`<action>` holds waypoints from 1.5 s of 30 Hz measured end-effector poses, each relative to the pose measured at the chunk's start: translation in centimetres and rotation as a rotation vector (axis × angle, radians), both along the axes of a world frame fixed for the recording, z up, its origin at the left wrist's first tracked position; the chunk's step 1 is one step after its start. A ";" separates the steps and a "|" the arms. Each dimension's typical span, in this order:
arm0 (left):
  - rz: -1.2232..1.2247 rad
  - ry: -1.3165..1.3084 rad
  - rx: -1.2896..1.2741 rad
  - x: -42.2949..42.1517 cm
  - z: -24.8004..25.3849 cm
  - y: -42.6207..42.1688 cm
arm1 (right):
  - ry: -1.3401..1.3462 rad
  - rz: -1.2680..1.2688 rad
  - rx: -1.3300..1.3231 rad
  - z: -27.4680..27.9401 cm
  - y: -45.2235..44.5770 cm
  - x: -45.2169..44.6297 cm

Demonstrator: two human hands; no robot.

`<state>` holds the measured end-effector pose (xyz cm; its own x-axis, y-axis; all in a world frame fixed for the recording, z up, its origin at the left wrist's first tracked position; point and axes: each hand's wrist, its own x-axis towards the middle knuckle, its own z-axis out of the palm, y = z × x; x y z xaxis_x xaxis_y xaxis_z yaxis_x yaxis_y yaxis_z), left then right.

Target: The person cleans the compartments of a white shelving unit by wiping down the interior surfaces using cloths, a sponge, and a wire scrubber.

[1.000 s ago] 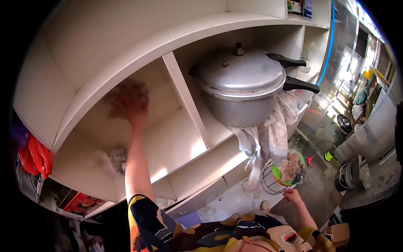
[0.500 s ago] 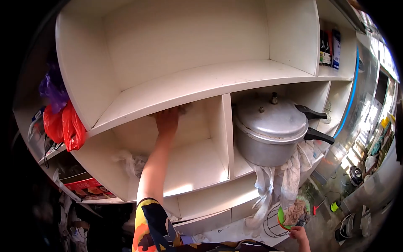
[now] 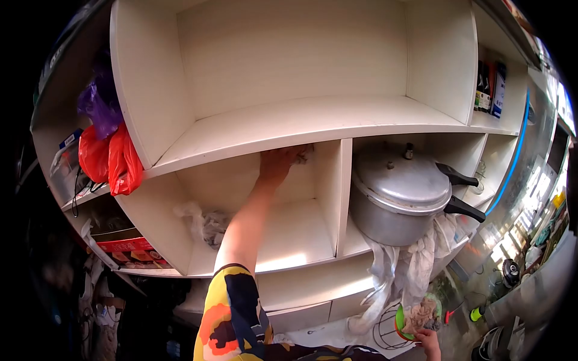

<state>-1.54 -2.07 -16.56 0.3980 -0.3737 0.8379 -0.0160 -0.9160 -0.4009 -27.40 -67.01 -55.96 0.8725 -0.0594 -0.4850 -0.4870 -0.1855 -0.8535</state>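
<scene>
My left hand [image 3: 276, 165] reaches into the lower middle compartment [image 3: 289, 225] of a white shelf unit. Its fingers are pressed on a crumpled greyish cloth [image 3: 303, 155] high against the back wall, just under the shelf board; the shelf edge partly hides both. A crumpled clear plastic bag [image 3: 212, 227] lies in the same compartment, left of my forearm. Low on the right, my right hand [image 3: 428, 343] grips the rim of a green and orange bowl [image 3: 400, 325]. Bunched brownish-grey rags [image 3: 421, 316] fill that bowl.
A large pressure cooker [image 3: 402, 195] sits in the compartment to the right, its black handles jutting out. Whitish cloth [image 3: 415, 259] hangs beneath it. Red bags [image 3: 111, 159] and a purple bag [image 3: 102, 108] hang at the left. Bottles [image 3: 483, 93] stand at upper right.
My left hand has slid to the right along the compartment's back wall with the cloth. The view has shifted a little. My right hand still holds the bowl.
</scene>
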 end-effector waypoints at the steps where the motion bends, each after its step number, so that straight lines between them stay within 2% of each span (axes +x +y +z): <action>1: 0.000 0.001 0.001 -0.5 0.4 0.6 | 0.001 0.000 0.001 0.2 -0.4 -0.6; 3: 0.310 0.419 -0.429 -3.5 2.3 1.7 | 0.035 -0.089 -0.034 -0.1 -1.3 -1.4; 4: 0.321 0.416 -0.432 -4.0 1.6 3.3 | -0.145 0.069 -0.113 -2.6 -2.6 -0.9; 6: 0.422 -0.107 -0.399 -4.6 -0.5 6.1 | -0.087 0.009 -0.099 -3.3 -3.3 -1.6; 7: 0.426 -0.106 -0.394 -5.0 -1.0 6.8 | -0.026 -0.058 -0.087 -3.9 -3.6 -2.1; 8: 0.394 -0.242 -0.414 -5.7 -1.2 7.1 | -0.039 -0.033 -0.200 -4.1 -3.6 -2.0; 9: 0.361 -0.379 -0.436 -6.4 -1.5 7.3 | -0.039 -0.029 -0.199 -4.3 -3.7 -1.8; 10: 0.363 -0.382 -0.435 -7.3 -1.6 7.1 | -0.092 -0.010 -0.100 -0.2 -1.9 -1.4; 11: 0.219 -0.182 -0.580 -8.7 -1.3 6.5 | -0.148 0.009 -0.001 4.3 0.2 -0.5; 12: 0.070 0.022 -0.719 -10.2 -1.1 5.9 | -0.317 0.073 0.047 8.8 2.4 1.0; 13: 0.003 0.031 -0.674 -11.7 -1.3 4.6 | -0.485 0.136 0.095 14.1 5.0 2.7; 14: -0.063 0.041 -0.629 -13.2 -1.8 3.1 | -0.586 0.133 0.040 20.7 8.1 4.0; 17: -0.120 0.210 -0.669 -17.3 -4.2 -1.3 | -0.918 0.221 0.015 35.2 14.8 7.6; 19: -0.183 0.325 -0.718 -19.7 -6.4 -3.3 | -1.230 0.418 0.017 43.6 20.0 9.5; 21: -0.175 0.416 -0.768 -21.4 -8.7 -4.1 | -1.350 0.507 -0.134 50.7 25.4 10.7; 23: -0.150 0.450 -0.832 -21.8 -11.5 -3.6 | -1.449 0.543 -0.183 55.3 31.2 13.1; 24: -0.156 0.450 -0.829 -22.0 -12.1 -3.5 | -1.548 0.569 -0.330 57.4 34.1 14.5; 25: -0.118 0.434 -0.855 -22.1 -12.5 -3.5 | -1.498 0.637 -0.357 59.2 36.9 15.8; 27: -0.082 0.418 -0.879 -22.0 -12.8 -3.6 | -1.507 0.656 -0.456 61.5 42.3 18.8; 30: 0.022 0.389 -0.866 -22.0 -13.0 -3.9 | -1.419 0.725 -0.760 63.7 48.6 22.0; 34: 0.006 0.374 -0.861 -22.1 -12.8 -4.0 | -1.298 0.691 -1.003 64.7 53.0 23.9; 40: -0.027 0.356 -0.873 -22.1 -13.1 -3.8 | -1.249 0.686 -1.151 64.7 56.2 26.7; 45: -0.034 0.346 -0.890 -22.1 -12.8 -3.9 | -1.263 0.652 -1.161 64.1 57.7 27.3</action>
